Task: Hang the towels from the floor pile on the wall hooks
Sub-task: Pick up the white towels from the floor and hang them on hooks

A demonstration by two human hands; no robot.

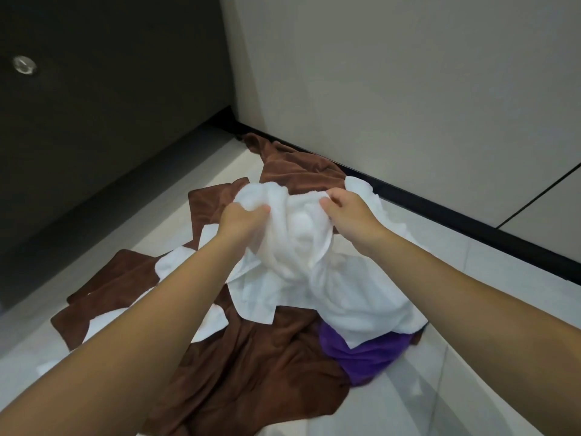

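Observation:
A pile of towels lies on the pale tiled floor. A bunched white towel (298,234) sits on top of the pile. My left hand (242,223) grips its left side, fingers curled into the cloth. My right hand (349,212) pinches its upper right edge. Under it spread brown towels (251,366) and more white ones, and a purple towel (364,357) pokes out at the lower right. No wall hooks are in view.
A light wall (393,89) with a black baseboard (456,221) runs behind the pile to the right. A dark door or panel (110,105) with a round metal fitting (24,65) stands at the left. Bare floor tiles (424,404) show near the bottom right.

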